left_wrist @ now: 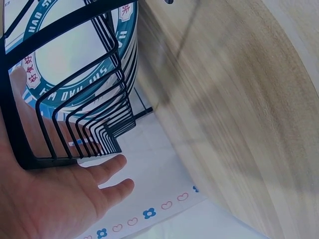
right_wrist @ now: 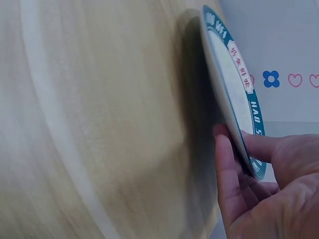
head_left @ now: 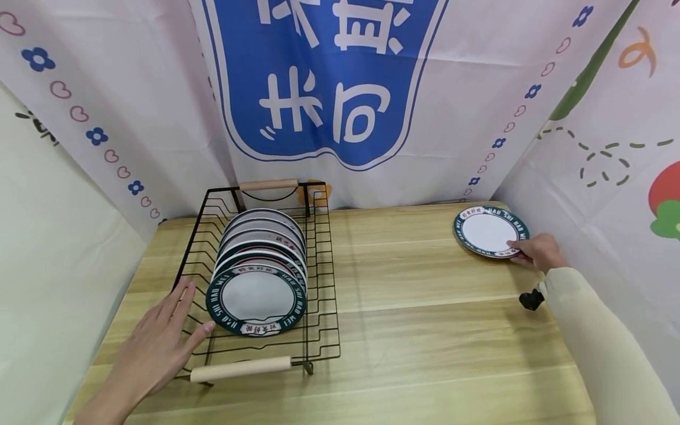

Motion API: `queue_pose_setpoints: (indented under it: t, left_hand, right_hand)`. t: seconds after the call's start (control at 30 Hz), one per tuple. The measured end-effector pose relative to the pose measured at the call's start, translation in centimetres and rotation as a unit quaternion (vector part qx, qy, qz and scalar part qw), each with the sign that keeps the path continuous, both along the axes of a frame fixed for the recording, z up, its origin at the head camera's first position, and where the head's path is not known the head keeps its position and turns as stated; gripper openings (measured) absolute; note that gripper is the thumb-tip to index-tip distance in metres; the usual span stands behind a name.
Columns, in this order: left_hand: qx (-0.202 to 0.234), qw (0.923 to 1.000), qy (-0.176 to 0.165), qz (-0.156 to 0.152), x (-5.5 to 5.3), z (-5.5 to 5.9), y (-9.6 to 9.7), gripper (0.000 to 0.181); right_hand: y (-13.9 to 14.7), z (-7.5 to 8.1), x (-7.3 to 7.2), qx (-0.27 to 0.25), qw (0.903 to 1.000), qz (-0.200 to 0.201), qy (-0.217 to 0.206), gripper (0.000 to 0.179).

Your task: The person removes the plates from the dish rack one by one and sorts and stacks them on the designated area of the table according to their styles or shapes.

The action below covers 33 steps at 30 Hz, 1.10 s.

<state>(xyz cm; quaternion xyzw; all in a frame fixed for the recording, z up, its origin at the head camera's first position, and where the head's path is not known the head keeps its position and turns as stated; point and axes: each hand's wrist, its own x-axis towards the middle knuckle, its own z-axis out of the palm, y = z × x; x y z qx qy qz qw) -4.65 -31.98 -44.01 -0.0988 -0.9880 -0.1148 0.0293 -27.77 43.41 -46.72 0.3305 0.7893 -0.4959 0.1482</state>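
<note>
At the far right of the table, my right hand [head_left: 540, 252] grips a white plate with a green lettered rim [head_left: 486, 231] by its near edge. The right wrist view shows the thumb on top of the plate [right_wrist: 234, 84] and the fingers beneath it, close over the wood. My left hand [head_left: 159, 339] lies at the left side of a black wire dish rack [head_left: 324, 295], fingers straight. In the left wrist view the palm [left_wrist: 55, 199] is against the rack's wire side. Several plates [head_left: 257, 301] stand in a row in the rack, the front one green-rimmed.
Light wooden handles [head_left: 241, 369] sit at the rack's near and far ends. The wooden table [head_left: 404, 330] ends at a printed cloth backdrop [head_left: 435, 147] behind and at white cloth walls on both sides. A small black object [head_left: 531, 300] shows at the right wrist.
</note>
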Motion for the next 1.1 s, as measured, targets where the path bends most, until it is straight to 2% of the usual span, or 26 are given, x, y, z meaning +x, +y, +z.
queue_pose_setpoints:
  t: [0.13, 0.4, 0.63, 0.77, 0.8, 0.9, 0.97, 1.0, 1.1]
  left_hand:
    - [-0.006, 1.0, 0.004, -0.001, -0.1, 0.1, 0.1, 0.088]
    - [-0.004, 1.0, 0.0, 0.003, -0.3, 0.2, 0.3, 0.089]
    - [-0.003, 1.0, -0.002, 0.004, -0.1, 0.2, 0.2, 0.089]
    - [-0.004, 1.0, 0.001, 0.003, 0.0, 0.1, 0.2, 0.089]
    - [-0.005, 1.0, 0.003, 0.003, 0.0, 0.1, 0.2, 0.089]
    - [-0.005, 1.0, 0.004, 0.005, 0.0, 0.0, 0.2, 0.09]
    - [-0.005, 1.0, 0.002, 0.006, 0.0, 0.0, 0.2, 0.09]
    - [-0.005, 1.0, 0.001, 0.006, 0.0, 0.0, 0.2, 0.09]
    - [-0.006, 1.0, 0.002, 0.006, 0.0, 0.1, 0.2, 0.09]
  right_hand:
    - [-0.1, -0.5, 0.0, -0.003, 0.9999, -0.013, -0.006, 0.03]
    - [-0.4, -0.5, 0.8, 0.003, 0.9996, -0.016, 0.023, 0.031]
    - [-0.3, -1.3, 1.6, 0.039, 0.9977, 0.035, 0.043, 0.031]
    - [-0.3, -1.5, 2.0, 0.045, 0.9969, 0.044, 0.047, 0.034]
    - [-0.3, -1.4, 2.1, 0.065, 0.995, 0.058, 0.048, 0.037]
    - [0.0, -0.9, 2.3, 0.139, 0.9819, 0.117, 0.054, 0.05]
    - [0.2, -0.4, 2.4, 0.196, 0.9651, 0.163, 0.061, 0.058]
    - [0.4, -0.2, 2.5, 0.232, 0.9533, 0.183, 0.063, 0.062]
    - [0.7, 0.4, 2.4, 0.296, 0.9302, 0.209, 0.055, 0.071]
